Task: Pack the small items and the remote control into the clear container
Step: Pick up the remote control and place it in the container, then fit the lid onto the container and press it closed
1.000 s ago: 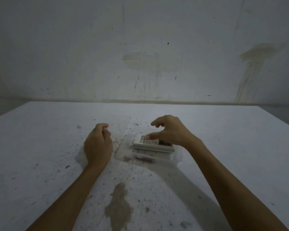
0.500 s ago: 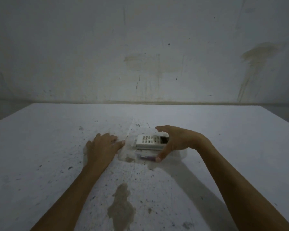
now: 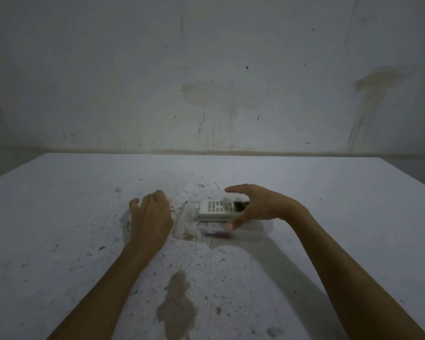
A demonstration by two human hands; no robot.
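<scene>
A shallow clear container [image 3: 260,229] lies on the white table [image 3: 59,217], just right of centre. A white remote control [image 3: 215,209] with grey buttons rests in it, lengthwise left to right. In front of the remote, a small purple item [image 3: 217,233] shows through the container's near wall. My right hand [image 3: 258,206] arches over the remote's right end, fingers behind it and thumb in front, spread apart; contact is unclear. My left hand [image 3: 150,217] rests on the table just left of the container, fingers curled, holding nothing that I can see.
The table is speckled with dark spots and has a brown stain [image 3: 177,307] near its front. A stained wall [image 3: 206,69] rises behind the table's far edge.
My right hand has gone from pinching the remote's top to arching around its right end. The left hand opened flat, then curled its fingers again beside the container.
</scene>
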